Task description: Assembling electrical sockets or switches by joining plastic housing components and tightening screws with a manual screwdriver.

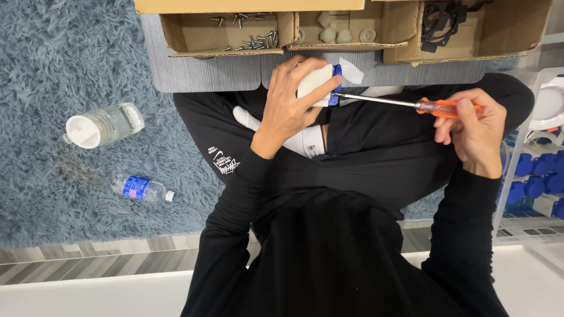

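The person sits cross-legged in black clothes on the floor, both hands raised over the lap. The right hand point(475, 130) is closed around the orange handle of a screwdriver point(417, 104), fingers point(446, 124) curled on the grip, the steel shaft running level toward the left. The left hand point(289, 105) wraps a small white and blue part point(322, 83), fingers point(294, 67) folded over its top and holding it firm above the knees. The screwdriver tip meets the blue end of that part, so the step in hand looks like driving a screw into it. The next move, as I judge it, calls for keeping the shaft in line with the screw and the part steady while the handle turns; a slip could send the tip off the head.

Beyond the knees lies a grey mat point(216, 73), and on it stand open cardboard boxes: one with loose screws point(253, 37), one with pale plastic caps point(340, 31), one with black parts point(443, 18). To the left, on the shaggy blue rug point(47, 54), lie a clear jar with a white lid point(103, 125) and a small water bottle point(142, 188). To the right a clear bin holds blue parts point(545, 174).
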